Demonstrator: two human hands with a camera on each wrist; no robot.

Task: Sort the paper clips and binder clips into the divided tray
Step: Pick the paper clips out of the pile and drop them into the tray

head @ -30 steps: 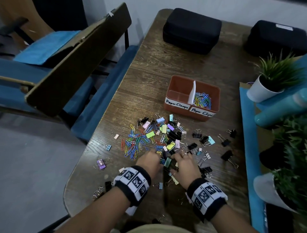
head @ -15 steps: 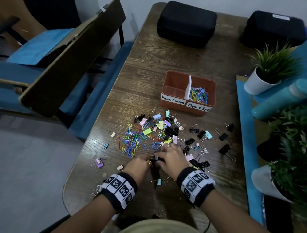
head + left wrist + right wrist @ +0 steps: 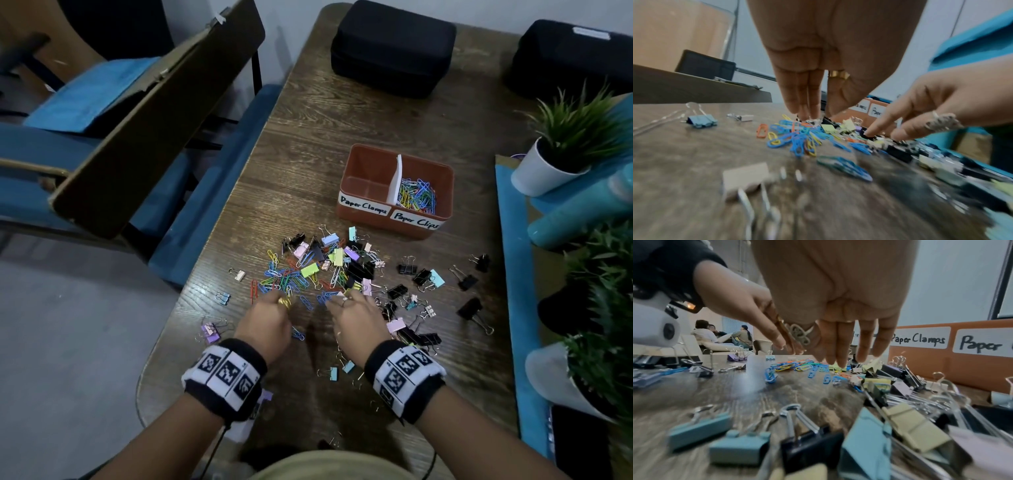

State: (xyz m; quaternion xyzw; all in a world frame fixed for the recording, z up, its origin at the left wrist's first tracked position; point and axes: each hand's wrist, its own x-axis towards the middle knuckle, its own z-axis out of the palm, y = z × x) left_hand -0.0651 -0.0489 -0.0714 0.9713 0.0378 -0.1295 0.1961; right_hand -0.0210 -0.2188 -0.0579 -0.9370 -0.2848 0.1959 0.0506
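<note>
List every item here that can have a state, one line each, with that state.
Tray: upright on the table.
"Paper Clamps" compartment: empty.
"Paper Clips" compartment: partly filled with paper clips.
Loose pile: unsorted, paper clips and binder clips mixed.
Left hand: fingers straight, tips down on the paper clips.
Right hand: fingers extended over the pile.
Black cases: closed.

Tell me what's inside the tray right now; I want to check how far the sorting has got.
The tray has two compartments. The one labelled Paper Clips holds colored paper clips. The Paper Clamps side shows only bare floor; its near corner is hidden behind the front wall.
</note>
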